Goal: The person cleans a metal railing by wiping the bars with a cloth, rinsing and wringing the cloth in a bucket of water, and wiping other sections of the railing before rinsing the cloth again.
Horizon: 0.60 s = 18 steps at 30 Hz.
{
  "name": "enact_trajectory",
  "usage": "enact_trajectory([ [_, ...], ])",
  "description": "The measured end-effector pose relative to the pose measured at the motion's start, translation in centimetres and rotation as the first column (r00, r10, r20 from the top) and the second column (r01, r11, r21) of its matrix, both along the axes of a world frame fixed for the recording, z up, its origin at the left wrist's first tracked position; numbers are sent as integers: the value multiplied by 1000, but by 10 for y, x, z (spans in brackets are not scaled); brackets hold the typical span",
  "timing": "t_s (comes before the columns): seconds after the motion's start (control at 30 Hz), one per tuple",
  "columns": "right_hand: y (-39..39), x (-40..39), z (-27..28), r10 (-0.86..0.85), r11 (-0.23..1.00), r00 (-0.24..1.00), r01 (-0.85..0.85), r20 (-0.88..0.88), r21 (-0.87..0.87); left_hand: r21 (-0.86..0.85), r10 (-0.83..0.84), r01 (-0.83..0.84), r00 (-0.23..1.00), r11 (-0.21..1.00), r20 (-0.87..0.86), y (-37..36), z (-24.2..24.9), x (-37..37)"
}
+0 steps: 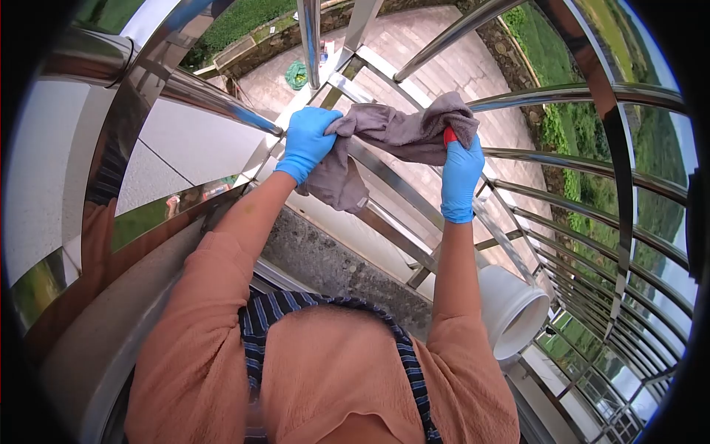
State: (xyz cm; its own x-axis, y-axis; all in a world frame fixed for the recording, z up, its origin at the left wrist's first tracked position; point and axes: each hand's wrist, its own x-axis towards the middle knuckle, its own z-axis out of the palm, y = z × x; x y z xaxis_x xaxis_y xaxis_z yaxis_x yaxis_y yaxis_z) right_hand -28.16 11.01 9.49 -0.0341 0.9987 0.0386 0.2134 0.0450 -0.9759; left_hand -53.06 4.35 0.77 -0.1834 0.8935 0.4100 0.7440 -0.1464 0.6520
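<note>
A grey-purple cloth [396, 133] stretches between my two hands, in front of the metal bars. My left hand [307, 140], in a blue glove, is closed on its left part, and a loose end of the cloth hangs below. Bunched up at the other side, the cloth is gripped by my right hand [462, 177], also blue-gloved. A small red patch [450, 135] shows at the right fingers; what it is I cannot make out.
Shiny metal railing bars [584, 96] surround me on the left, front and right. A white bucket [510, 311] lies tilted beside my right forearm. Below the bars is a paved yard [421, 44] with a green bundle [296, 75]. A rough stone ledge [333, 259] runs before my chest.
</note>
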Motion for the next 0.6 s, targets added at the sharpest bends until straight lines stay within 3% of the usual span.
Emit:
enact_trajectory([
  [0.07,29,-26,-16,-26,986,999,18,47,167,28,14,-13,1000,1000,-8,1,-8,-1],
  [0.13,66,-51,-37,-91,939,916,-52,390,340,20,8,-8,1000,1000,-11,0,-3,0],
  [0.2,91,-72,-91,-180,907,707,-150,684,394,18,3,-3,1000,1000,-17,2,-1,0],
  [0.3,85,-76,-63,10,969,687,-187,727,162,-7,-4,4,1000,1000,-29,0,-4,-2],
  [0.4,98,-72,-69,124,976,466,-215,876,-23,-18,-20,19,999,1000,-42,2,-2,0],
  [0.43,100,-77,-57,192,978,411,-154,891,-140,6,-14,14,998,1000,-63,3,-3,0],
  [0.53,92,-76,-93,-66,970,276,-209,959,127,-83,-42,33,993,996,-110,-1,-3,0],
  [0.57,83,-82,-85,-97,964,242,-219,965,152,-126,-54,38,991,991,-126,2,-2,0],
  [0.6,72,-91,-78,-105,959,126,-248,986,134,-80,-34,23,991,997,-130,4,-1,0],
])
